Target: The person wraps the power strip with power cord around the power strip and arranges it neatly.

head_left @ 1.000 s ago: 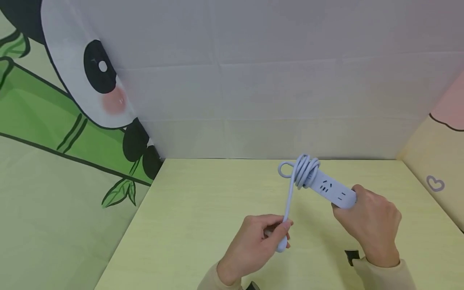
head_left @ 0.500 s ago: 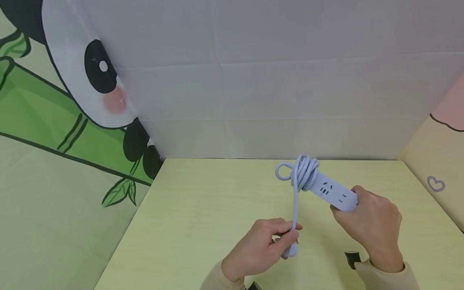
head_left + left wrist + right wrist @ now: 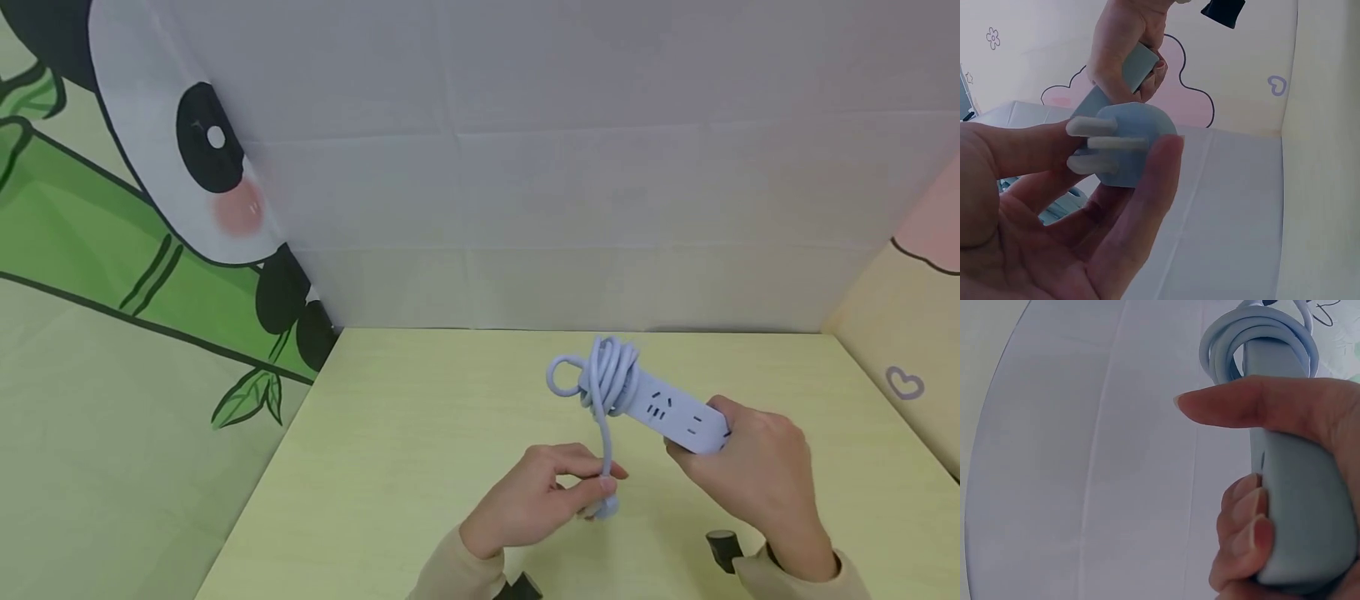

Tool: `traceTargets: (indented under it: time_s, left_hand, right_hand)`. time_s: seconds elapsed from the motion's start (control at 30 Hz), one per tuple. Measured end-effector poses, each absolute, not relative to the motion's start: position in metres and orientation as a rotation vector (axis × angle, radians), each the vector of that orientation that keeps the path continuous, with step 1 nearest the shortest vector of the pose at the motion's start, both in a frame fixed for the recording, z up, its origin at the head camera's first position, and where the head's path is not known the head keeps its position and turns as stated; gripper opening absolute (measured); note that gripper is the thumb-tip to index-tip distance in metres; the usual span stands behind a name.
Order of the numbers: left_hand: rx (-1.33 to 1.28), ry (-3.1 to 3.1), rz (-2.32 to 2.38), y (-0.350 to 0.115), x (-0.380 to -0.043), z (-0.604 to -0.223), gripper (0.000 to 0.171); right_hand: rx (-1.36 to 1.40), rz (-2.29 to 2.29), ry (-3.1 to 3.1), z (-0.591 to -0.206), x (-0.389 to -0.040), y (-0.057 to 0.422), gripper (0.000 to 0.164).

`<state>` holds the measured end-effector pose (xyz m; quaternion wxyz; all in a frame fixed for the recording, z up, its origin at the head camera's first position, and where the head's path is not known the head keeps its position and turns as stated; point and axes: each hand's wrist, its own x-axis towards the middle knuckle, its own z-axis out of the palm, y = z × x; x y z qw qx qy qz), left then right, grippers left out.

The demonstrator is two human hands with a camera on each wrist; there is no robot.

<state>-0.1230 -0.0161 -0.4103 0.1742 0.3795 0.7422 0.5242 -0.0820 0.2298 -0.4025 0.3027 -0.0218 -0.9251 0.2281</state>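
Note:
A white power strip [image 3: 675, 414] hangs slanted above the table, its socket holes facing up toward the head camera. My right hand [image 3: 761, 471] grips its near right end, with fingers curled round the body in the right wrist view. Several turns of white cord [image 3: 615, 379] are wound round the strip's far left end, and a small loop sticks out beside them. From the windings, the cord drops to a plug [image 3: 1141, 147], which my left hand [image 3: 532, 500] pinches between thumb and fingers. The plug's three pins [image 3: 1116, 144] point toward the left wrist camera.
A pale yellow-green table [image 3: 405, 450] lies under both hands. Behind it rises a light grey backdrop [image 3: 555, 183]. Printed panels with cartoon drawings stand at the left and right. Dark camera pieces [image 3: 724, 550] show by the sleeves.
The right hand has brought the power strip left and slightly down. My left hand has shifted right with the plug, and the hanging cord is now less taut and bends.

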Motion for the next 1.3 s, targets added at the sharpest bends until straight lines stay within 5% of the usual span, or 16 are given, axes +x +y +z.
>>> traceTargets:
  time_s: [0.87,1.3]
  left_hand:
    - [0.96,2.256,1.591,-0.023,-0.132,-0.412,0.009]
    - [0.881,2.229,1.749,-0.027,-0.139,-0.412,0.04]
  right_hand:
    - [0.085,0.677,-2.531,-0.394,-0.068,0.213,0.036]
    - [0.135,0.681,-2.527,-0.395,-0.064,0.204,0.04]
